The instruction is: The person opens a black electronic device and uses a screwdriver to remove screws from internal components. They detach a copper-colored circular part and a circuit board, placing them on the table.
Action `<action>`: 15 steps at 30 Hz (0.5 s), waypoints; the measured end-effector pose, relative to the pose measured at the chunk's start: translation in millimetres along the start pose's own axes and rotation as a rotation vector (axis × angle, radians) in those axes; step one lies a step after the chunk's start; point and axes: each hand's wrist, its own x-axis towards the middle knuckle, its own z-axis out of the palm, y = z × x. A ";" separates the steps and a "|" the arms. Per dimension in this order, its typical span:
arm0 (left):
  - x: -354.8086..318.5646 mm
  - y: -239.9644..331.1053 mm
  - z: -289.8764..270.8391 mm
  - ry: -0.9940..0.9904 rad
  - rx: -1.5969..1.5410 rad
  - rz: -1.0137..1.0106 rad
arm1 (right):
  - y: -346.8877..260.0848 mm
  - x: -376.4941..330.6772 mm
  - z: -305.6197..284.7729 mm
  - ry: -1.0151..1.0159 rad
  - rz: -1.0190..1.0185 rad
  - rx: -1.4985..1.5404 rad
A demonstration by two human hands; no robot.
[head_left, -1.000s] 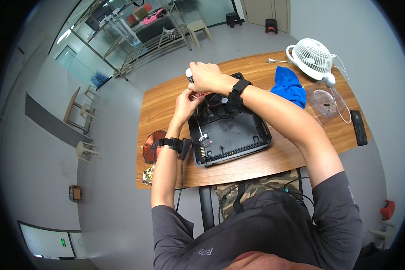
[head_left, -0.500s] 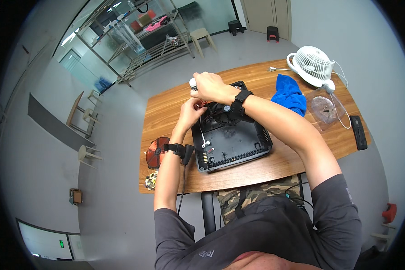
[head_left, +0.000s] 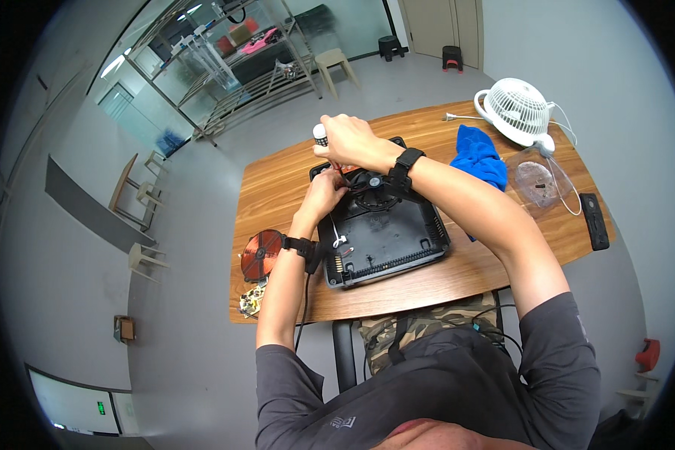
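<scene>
My right hand (head_left: 350,141) is closed around a screwdriver (head_left: 320,133) with a white-and-black handle end, held upright over the far left corner of an open black appliance housing (head_left: 390,240). Just below, my left hand (head_left: 325,192) reaches to the same corner, fingers pinched near the screwdriver's shaft; what lies between them is hidden. Next to both hands, a round black fan (head_left: 375,196) sits inside the housing. A thin white wire with a white plug (head_left: 340,241) hangs over the housing floor. Part of the reddish board (head_left: 349,169) shows under my right hand.
Left of the housing lie a copper coil disc (head_left: 262,255) and a small circuit board (head_left: 252,301). On the right are a blue cloth (head_left: 478,157), a white fan (head_left: 516,111) with its cord, a clear plastic piece (head_left: 536,181) and a black bar (head_left: 595,221) on the wooden table (head_left: 277,187).
Both hands stay at the far left corner, my right hand slightly higher and further left with the screwdriver. The housing appears shifted slightly left in view, and more reddish board shows.
</scene>
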 end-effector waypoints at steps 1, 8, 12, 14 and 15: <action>0.2 -2.6 0.5 0.008 0.028 0.030 | 0.1 -1.1 -1.9 0.005 0.008 -0.003; -2.1 4.6 0.6 0.002 0.152 0.181 | 16.0 -3.8 -18.6 0.014 0.057 -0.053; 3.4 7.0 2.1 -0.030 0.194 0.161 | 21.7 -9.0 -28.6 0.032 0.087 -0.047; 4.8 6.4 2.7 -0.034 0.199 0.153 | 25.2 -10.7 -31.5 0.039 0.094 -0.070; 4.5 5.5 2.5 -0.037 0.195 0.144 | 27.0 -11.5 -32.6 0.042 0.096 -0.081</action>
